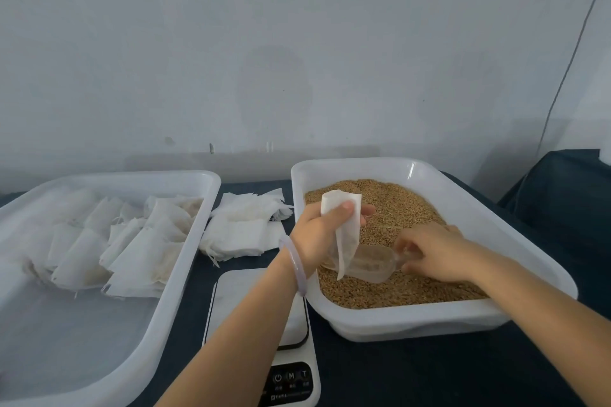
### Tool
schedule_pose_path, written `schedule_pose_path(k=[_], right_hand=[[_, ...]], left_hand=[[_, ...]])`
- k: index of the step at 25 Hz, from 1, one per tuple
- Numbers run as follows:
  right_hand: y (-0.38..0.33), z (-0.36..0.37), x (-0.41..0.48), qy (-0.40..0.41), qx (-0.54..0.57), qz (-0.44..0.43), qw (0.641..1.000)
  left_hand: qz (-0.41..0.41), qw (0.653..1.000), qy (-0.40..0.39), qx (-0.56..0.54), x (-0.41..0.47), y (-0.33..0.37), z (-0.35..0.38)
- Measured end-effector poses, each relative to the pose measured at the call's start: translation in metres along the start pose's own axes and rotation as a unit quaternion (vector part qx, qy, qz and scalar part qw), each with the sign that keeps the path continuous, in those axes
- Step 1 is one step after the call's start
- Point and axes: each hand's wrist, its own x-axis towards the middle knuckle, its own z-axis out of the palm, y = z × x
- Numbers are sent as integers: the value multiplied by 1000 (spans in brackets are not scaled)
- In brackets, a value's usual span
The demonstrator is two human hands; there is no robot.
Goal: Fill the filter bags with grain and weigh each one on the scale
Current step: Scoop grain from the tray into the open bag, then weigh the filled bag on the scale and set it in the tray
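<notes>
A plain pale wall (pixel 297 43) rises behind the dark-clothed table (pixel 429 373).

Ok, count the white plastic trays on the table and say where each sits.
2. The left tray holds filter bags, left of the scale; the right tray holds grain, right of the scale. None seems hidden.
</notes>
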Motion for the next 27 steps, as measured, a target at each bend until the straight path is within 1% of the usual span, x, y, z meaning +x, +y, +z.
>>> schedule_pose_path(k=[1,2,3,4,5,6,7,9,12,14,17,18,19,21,22,24,26,27], right_hand=[[-3,-4,-1,13,9,-14,1000],[-8,-9,-3,34,80,-33,996],[-16,-15,-6,50,194,-62,978],[-27,-21,-9,47,315,-99,943],[-39,-26,-12,26,411,-134,901],[-50,-30,-12,7,466,-158,870],[-58,-32,-11,-5,500,-172,849],[-74,-37,-8,-6,535,-209,819],[-101,-38,-2,-14,555,-258,791],[-121,-33,4,-18,549,-256,795],[-142,-24,13,-8,506,-243,828],[-147,-23,15,3,487,-236,841],[-151,-21,18,23,453,-229,861],[-155,-17,22,90,369,-204,902],[-157,-13,25,124,350,-192,909],[-160,-6,28,167,364,-178,899],[-159,-2,31,167,380,-181,891],[-157,-1,31,151,374,-187,896]], left_hand=[[4,1000,-9,-12,0,0,-1],[4,1000,-15,-26,0,0,-1],[0,999,-23,-49,-1,1,0],[-8,997,-30,-73,1,1,-1],[-20,994,-45,-101,1,2,-2],[-27,992,-63,-109,1,6,-6],[-26,990,-86,-107,0,13,-10],[-17,991,-121,-46,-5,32,-24],[-41,990,-124,47,-17,51,-54],[-61,990,-106,76,-27,53,-71],[-60,984,-111,128,-41,46,-88],[-58,982,-105,146,-45,45,-93],[-57,981,-92,162,-48,44,-98],[-81,976,-80,186,-51,41,-107],[-100,972,-77,200,-51,39,-112],[-128,960,-54,245,-50,33,-117],[-129,943,-34,304,-46,30,-120],[-127,931,-36,339,-45,29,-120]])
